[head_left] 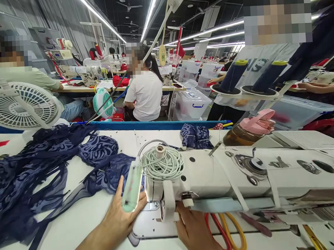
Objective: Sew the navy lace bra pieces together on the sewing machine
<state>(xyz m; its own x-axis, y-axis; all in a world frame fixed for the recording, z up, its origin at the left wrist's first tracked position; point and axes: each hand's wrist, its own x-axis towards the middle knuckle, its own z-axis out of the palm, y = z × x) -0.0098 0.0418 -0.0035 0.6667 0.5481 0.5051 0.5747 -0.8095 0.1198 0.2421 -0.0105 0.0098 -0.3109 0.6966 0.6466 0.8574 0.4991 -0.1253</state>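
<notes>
- Surface (77,223): white, heaped at left with navy fabric (21,185), seemingly not yet sewn.
- Sewing machine (242,177): across the right, cord coil (162,163) on top.
- Lace piece (113,174): just left of the needle end, not yet under it.
- Left hand (120,215): flat, fingers spread, pressing the lace edge.
- Right hand (196,233): under the machine arm, grip hidden, cannot tell.
- Scissors (227,230): beside the right hand, untouched.

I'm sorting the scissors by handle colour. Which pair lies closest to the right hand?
The red-handled scissors: their loop lies right beside the right hand, while the yellow-handled scissors sit farther out on the table.
</notes>
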